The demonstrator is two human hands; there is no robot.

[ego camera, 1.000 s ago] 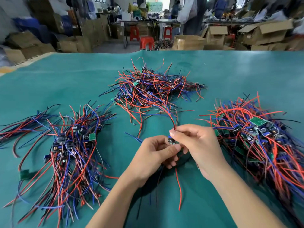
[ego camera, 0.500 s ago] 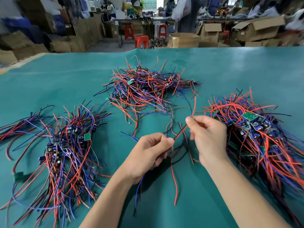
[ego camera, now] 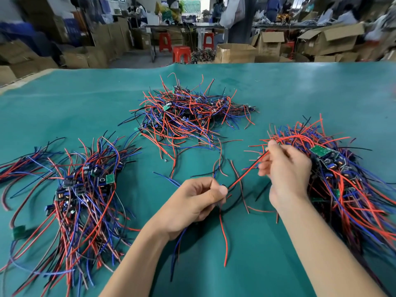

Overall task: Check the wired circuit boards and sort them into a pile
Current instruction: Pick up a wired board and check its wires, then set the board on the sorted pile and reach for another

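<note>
The right hand [ego camera: 285, 168] has drawn away toward three o'clock since a second ago, pinching a red wire [ego camera: 246, 174] taut from the board, which stays hidden inside the clamped left hand [ego camera: 192, 202] at six o'clock; checking looks underway, sorting still ahead. Three heaps lie on the green mat [ego camera: 64, 108]: nine [ego camera: 85, 189], twelve [ego camera: 188, 112] and three o'clock [ego camera: 342, 168].
</note>
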